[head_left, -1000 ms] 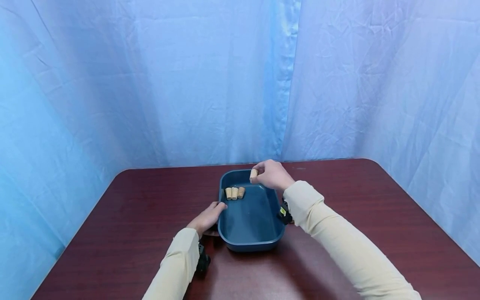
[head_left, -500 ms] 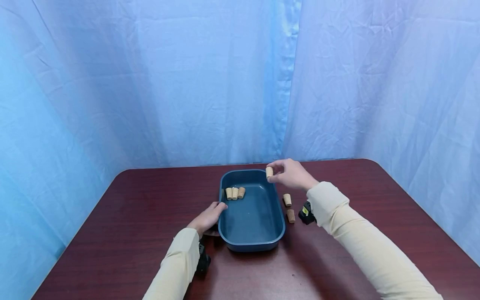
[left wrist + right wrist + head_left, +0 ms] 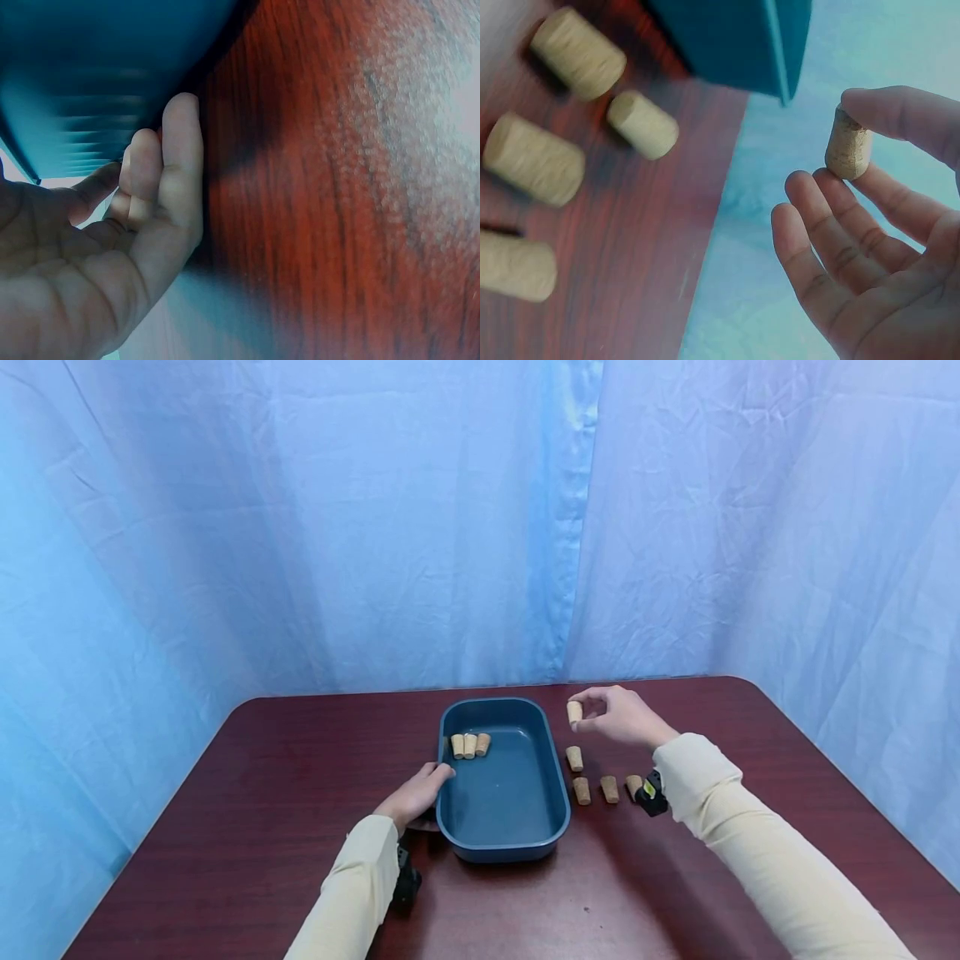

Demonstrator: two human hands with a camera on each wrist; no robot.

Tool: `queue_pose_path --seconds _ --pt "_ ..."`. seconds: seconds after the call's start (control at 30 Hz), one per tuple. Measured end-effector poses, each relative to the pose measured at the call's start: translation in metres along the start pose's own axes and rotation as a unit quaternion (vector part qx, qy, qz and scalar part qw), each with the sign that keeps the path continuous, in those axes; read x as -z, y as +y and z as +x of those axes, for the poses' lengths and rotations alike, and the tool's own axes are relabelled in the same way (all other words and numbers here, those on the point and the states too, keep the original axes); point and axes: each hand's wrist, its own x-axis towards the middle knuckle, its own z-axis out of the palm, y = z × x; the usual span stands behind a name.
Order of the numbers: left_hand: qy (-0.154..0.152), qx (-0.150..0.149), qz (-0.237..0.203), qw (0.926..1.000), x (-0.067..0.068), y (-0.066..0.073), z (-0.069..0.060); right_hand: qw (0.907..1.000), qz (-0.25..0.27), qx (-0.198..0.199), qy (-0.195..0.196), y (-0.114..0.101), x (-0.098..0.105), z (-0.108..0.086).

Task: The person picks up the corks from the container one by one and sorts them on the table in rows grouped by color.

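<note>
My right hand [image 3: 621,714] pinches a cork [image 3: 574,712] between thumb and fingertips, above the table just right of the blue tray [image 3: 555,846]. In the right wrist view, that pinched cork [image 3: 848,146] stands nearly upright, and the other fingers are spread. The left hand [image 3: 418,792] grips the tray's left side, thumb over the rim. Its fingers [image 3: 182,135] lie low along the outer wall in the left wrist view. Inside the tray, three corks [image 3: 469,747] lie side by side near the left wall.
Several corks [image 3: 581,791] lie on the dark red table [image 3: 315,760] right of the tray, one partly behind the right wrist camera [image 3: 651,793]. Blue curtains [image 3: 420,527] hang behind the table's far edge.
My right hand has moved right with its cork, from over the tray to beyond its right wall. Corks on the table have come into view. The left hand has stayed put.
</note>
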Motion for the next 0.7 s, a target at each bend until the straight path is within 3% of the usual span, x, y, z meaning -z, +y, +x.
queue_pose_path --seconds 0.3,0.7 --pt "-0.003 -0.004 0.005 1.0000 0.000 0.000 -0.001 0.9997 -0.022 0.010 -0.005 0.026 -0.002 -0.004" --pt "0.003 -0.002 0.011 0.9999 0.000 0.002 -0.003 0.9972 -0.065 -0.020 -0.029 0.053 -0.017 -0.003"
